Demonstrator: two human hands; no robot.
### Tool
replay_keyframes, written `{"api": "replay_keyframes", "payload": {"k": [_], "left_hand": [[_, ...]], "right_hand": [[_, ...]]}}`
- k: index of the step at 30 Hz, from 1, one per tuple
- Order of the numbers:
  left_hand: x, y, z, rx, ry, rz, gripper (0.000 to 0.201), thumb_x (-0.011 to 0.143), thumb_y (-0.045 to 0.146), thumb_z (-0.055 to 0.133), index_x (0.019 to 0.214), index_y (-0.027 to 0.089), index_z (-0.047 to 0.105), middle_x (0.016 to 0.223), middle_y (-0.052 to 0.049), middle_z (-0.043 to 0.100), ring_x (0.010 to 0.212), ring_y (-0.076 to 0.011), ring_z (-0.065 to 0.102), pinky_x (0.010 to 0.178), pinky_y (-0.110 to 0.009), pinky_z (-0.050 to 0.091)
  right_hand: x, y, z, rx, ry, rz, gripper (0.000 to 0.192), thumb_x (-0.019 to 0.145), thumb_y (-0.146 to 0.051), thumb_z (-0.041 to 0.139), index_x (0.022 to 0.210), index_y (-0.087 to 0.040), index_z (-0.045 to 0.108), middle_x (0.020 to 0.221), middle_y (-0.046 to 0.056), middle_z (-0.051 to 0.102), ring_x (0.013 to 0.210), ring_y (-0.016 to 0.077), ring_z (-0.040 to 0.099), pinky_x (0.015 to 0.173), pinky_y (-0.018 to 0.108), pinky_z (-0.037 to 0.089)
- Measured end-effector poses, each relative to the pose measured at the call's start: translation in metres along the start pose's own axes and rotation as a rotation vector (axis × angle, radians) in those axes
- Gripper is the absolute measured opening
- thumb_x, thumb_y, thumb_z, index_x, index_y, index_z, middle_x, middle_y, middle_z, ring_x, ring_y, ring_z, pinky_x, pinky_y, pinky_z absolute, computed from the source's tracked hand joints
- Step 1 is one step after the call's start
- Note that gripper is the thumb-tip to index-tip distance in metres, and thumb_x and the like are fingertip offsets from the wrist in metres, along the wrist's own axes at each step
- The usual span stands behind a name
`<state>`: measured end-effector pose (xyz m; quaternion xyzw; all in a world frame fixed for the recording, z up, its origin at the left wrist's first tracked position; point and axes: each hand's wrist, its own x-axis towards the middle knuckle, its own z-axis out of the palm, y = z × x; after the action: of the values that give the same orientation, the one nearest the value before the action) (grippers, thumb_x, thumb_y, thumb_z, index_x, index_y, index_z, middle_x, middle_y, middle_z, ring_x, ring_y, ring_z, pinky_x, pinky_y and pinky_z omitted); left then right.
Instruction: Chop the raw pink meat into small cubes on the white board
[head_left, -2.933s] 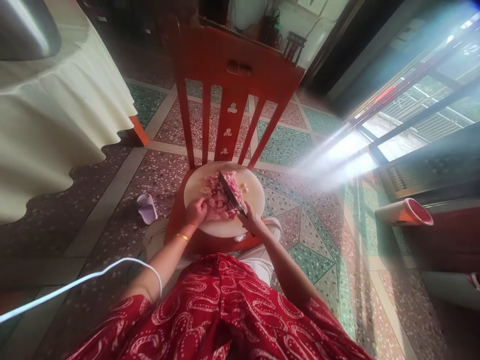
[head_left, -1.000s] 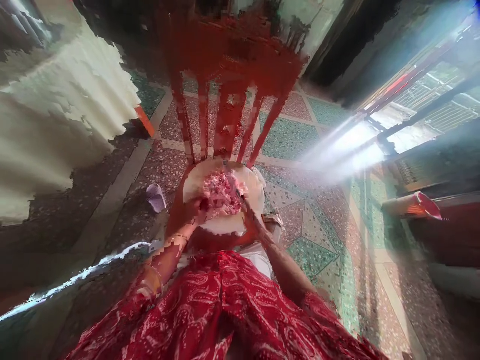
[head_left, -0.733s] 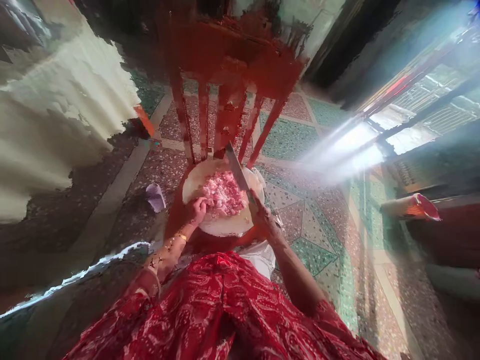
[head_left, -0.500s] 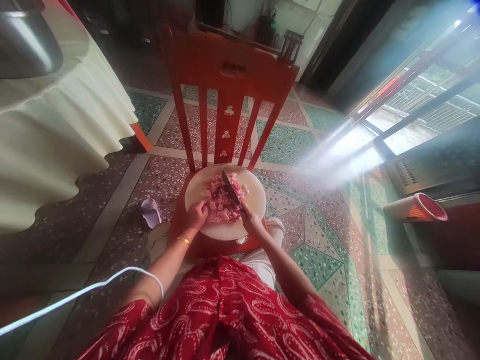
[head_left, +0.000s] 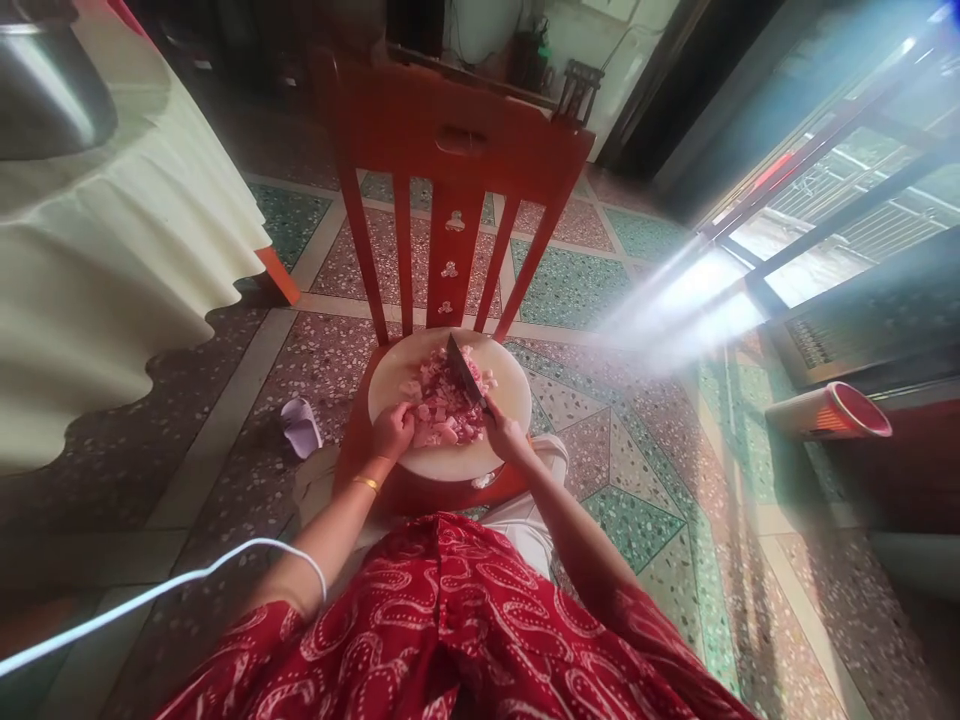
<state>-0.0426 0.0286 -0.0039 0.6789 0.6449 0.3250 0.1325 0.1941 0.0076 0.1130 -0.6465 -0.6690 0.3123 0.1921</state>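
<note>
A round, pale cutting board (head_left: 514, 375) lies on the seat of a red wooden chair. Chopped pink raw meat (head_left: 442, 425) is spread over its middle, in small bits and some larger chunks. My right hand (head_left: 507, 438) is closed around the handle of a kitchen knife (head_left: 466, 372). The dark blade slants away to the upper left, over the meat. My left hand (head_left: 393, 432) is at the board's left edge beside the meat, fingers curled in; whatever they may grip is hidden.
The chair back (head_left: 457, 140) rises behind the board. A cloth-covered table (head_left: 180, 230) with a metal pot (head_left: 56, 90) stands at left. A lilac slipper (head_left: 301, 428) lies on the floor, and a bin (head_left: 829, 412) is at right. A white cable (head_left: 150, 592) crosses near my left arm.
The knife has shifted slightly, its blade a little higher on the meat and its tip farther away. My left hand stays in nearly the same place. The whole view has moved slightly.
</note>
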Motion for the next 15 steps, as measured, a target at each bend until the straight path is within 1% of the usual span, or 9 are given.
{"api": "replay_keyframes", "payload": {"k": [3,5,7,8,10,12,14,15], "left_hand": [[0.0,-0.002,0.001,-0.031,-0.01,0.012,0.024,0.08,0.021,0.04,0.087,0.02,0.063,0.089,-0.006,0.068,0.085,-0.0211,0.061,0.079,-0.032,0.047],[0.0,-0.002,0.003,-0.037,0.018,0.017,0.025,0.079,0.018,0.04,0.088,0.019,0.063,0.09,-0.006,0.068,0.087,-0.0205,0.061,0.082,-0.031,0.047],[0.0,-0.002,0.003,-0.035,0.03,0.028,0.025,0.079,0.017,0.04,0.089,0.019,0.063,0.09,-0.007,0.068,0.088,-0.0206,0.061,0.083,-0.032,0.046],[0.0,-0.002,0.003,-0.031,0.027,0.028,0.025,0.079,0.017,0.04,0.088,0.018,0.063,0.09,-0.007,0.068,0.087,-0.0208,0.061,0.082,-0.032,0.047],[0.0,-0.001,0.002,-0.015,0.027,0.018,0.025,0.079,0.018,0.04,0.089,0.019,0.063,0.089,-0.008,0.068,0.086,-0.0212,0.061,0.081,-0.032,0.047],[0.0,-0.001,0.0,-0.002,0.032,0.003,0.025,0.079,0.02,0.04,0.089,0.019,0.063,0.088,-0.008,0.068,0.085,-0.0216,0.062,0.079,-0.032,0.047],[0.0,-0.002,-0.001,-0.015,0.028,0.004,0.025,0.08,0.022,0.04,0.089,0.018,0.063,0.087,-0.009,0.068,0.085,-0.0222,0.062,0.078,-0.032,0.047],[0.0,-0.002,-0.001,-0.03,0.017,0.01,0.025,0.081,0.024,0.041,0.089,0.018,0.063,0.087,-0.009,0.067,0.085,-0.0225,0.062,0.077,-0.032,0.047]], "right_hand": [[-0.011,-0.006,-0.021,0.009,0.087,-0.072,0.053,0.09,-0.035,0.041,0.142,-0.032,0.033,0.125,0.001,0.059,0.106,0.0216,0.06,0.086,0.032,0.049],[-0.01,-0.015,-0.028,0.031,0.163,-0.122,0.055,0.091,-0.036,0.039,0.145,-0.033,0.028,0.128,0.001,0.056,0.109,0.0218,0.058,0.088,0.032,0.048],[-0.003,-0.019,-0.021,0.05,0.174,-0.123,0.056,0.091,-0.033,0.037,0.146,-0.03,0.024,0.125,0.003,0.059,0.108,0.0215,0.059,0.089,0.032,0.047],[0.0,-0.017,-0.014,0.046,0.143,-0.099,0.056,0.091,-0.031,0.037,0.146,-0.028,0.025,0.122,0.004,0.061,0.106,0.0214,0.06,0.089,0.033,0.047],[0.003,-0.01,0.0,0.02,0.041,-0.032,0.055,0.089,-0.026,0.039,0.144,-0.025,0.032,0.114,0.005,0.065,0.101,0.0211,0.062,0.087,0.032,0.047],[-0.002,0.003,0.008,0.011,-0.012,-0.01,0.053,0.088,-0.025,0.041,0.14,-0.023,0.039,0.111,0.005,0.066,0.1,0.0204,0.062,0.087,0.031,0.046],[-0.014,0.017,0.007,0.058,0.003,-0.027,0.05,0.087,-0.027,0.042,0.138,-0.022,0.043,0.107,0.005,0.067,0.098,0.0188,0.062,0.085,0.029,0.047],[-0.022,0.023,0.004,0.099,0.024,-0.021,0.05,0.088,-0.029,0.042,0.137,-0.022,0.044,0.102,0.004,0.068,0.093,0.0178,0.062,0.082,0.028,0.048]]}}
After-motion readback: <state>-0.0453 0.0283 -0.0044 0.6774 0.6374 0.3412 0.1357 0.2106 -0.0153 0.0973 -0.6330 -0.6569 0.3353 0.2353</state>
